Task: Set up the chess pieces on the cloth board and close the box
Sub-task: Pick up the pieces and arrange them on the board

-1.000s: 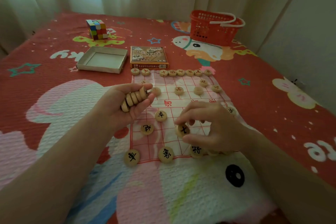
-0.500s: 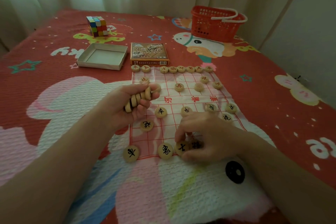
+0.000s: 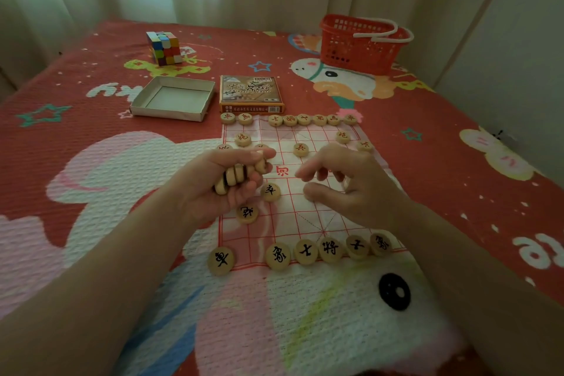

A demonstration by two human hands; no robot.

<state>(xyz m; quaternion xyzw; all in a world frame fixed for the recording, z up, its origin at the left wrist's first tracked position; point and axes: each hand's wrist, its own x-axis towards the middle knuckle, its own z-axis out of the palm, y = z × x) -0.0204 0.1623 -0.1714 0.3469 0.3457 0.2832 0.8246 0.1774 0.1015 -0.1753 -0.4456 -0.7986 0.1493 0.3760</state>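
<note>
- The left hand (image 3: 225, 183) curled round a stack of wooden chess discs (image 3: 233, 176), held on edge above the left side of the cloth board (image 3: 305, 214).
- The right hand (image 3: 351, 183) hovered over the board's middle with its fingers loosely bent. Whether it pinched a piece could not be told.
- Six black-lettered pieces (image 3: 331, 249) lined the board's near edge, and red-lettered pieces (image 3: 290, 120) lined its far edge.
- The box tray (image 3: 174, 98) lay mouth-up beyond the board's far left corner, its pale floor showing. The printed lid (image 3: 251, 93) lay just beside it.
- A red basket (image 3: 360, 46) stood toward the bed's far right corner, its contents hidden.
</note>
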